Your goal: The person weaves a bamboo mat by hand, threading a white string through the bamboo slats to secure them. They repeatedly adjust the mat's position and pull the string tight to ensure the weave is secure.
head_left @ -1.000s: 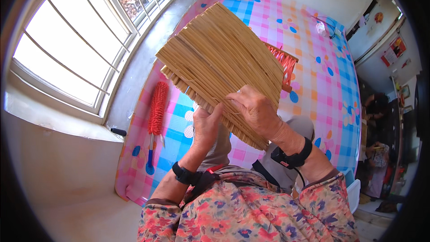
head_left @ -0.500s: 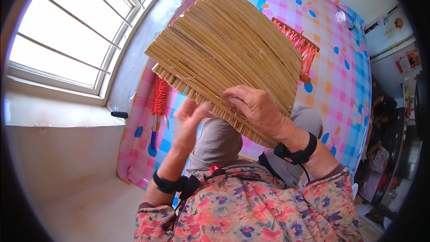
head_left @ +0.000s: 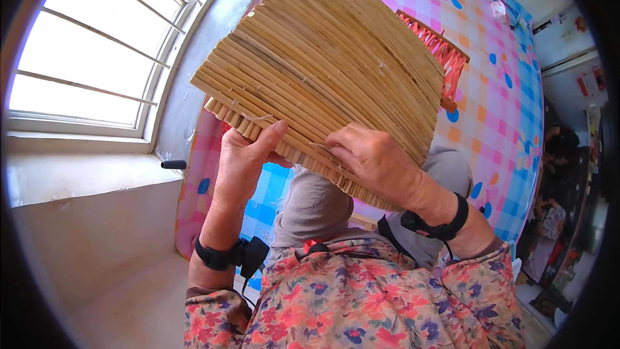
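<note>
A large mat of pale yellow stalks (head_left: 323, 58), laid side by side, slants above my lap. Along its near edge the cut ends of a lower, crosswise layer (head_left: 236, 118) stick out. My left hand (head_left: 248, 148) grips this edge toward the left, thumb on top and fingers underneath, partly hidden. Farther right, my right hand (head_left: 374, 155) is closed at the same edge, its fingertips pressed onto the stalks. A thin pale thread (head_left: 261, 117) lies loose on the stalks by my left thumb. Another bit of thread shows at my right fingertips.
Beneath the mat spreads a checked pink and blue cover (head_left: 491, 123). A rack woven with red cord (head_left: 445, 58) lies beyond the mat's right side. To the left are a barred window (head_left: 90, 58) and its sill, with a black handle (head_left: 173, 165) near the corner.
My left hand has moved up and left and taken hold of the mat's near edge. The mat has shifted slightly left and looks larger. The right hand stays at the edge.
</note>
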Tool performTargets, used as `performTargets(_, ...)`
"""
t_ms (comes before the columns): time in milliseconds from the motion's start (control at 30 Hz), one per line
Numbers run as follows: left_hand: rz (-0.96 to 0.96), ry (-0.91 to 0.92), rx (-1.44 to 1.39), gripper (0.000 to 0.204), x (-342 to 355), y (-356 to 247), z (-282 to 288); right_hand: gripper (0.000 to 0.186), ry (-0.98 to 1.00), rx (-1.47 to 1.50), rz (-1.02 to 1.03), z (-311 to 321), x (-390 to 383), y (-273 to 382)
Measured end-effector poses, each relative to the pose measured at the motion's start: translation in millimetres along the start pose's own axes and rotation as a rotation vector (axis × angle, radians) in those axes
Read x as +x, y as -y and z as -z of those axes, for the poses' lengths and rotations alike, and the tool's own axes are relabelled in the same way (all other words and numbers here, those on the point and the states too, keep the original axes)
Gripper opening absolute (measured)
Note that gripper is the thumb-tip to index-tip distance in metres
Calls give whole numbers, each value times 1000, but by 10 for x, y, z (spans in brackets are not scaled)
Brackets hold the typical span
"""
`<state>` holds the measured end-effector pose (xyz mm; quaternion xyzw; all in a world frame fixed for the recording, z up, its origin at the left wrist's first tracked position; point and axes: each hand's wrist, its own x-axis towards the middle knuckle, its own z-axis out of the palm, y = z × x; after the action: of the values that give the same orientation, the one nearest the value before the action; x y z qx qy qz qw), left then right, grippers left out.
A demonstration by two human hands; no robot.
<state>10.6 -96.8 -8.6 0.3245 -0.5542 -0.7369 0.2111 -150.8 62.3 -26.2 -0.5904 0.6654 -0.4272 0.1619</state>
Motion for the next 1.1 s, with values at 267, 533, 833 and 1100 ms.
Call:
performTargets(267,17,13,5,23,1,15,14,14,35,-139,-3,171,-4,151)
performTargets(533,24,-15,65,25,-34,2,12,14,-2,-52,-1,12,39,122)
performTargets(833,41,-14,95,25,-31,13,31,18,32,38,-24,47,37,51)
performTargets(1100,36,-8,85,25,-29,6,26,19,46,43,26,80,70,14)
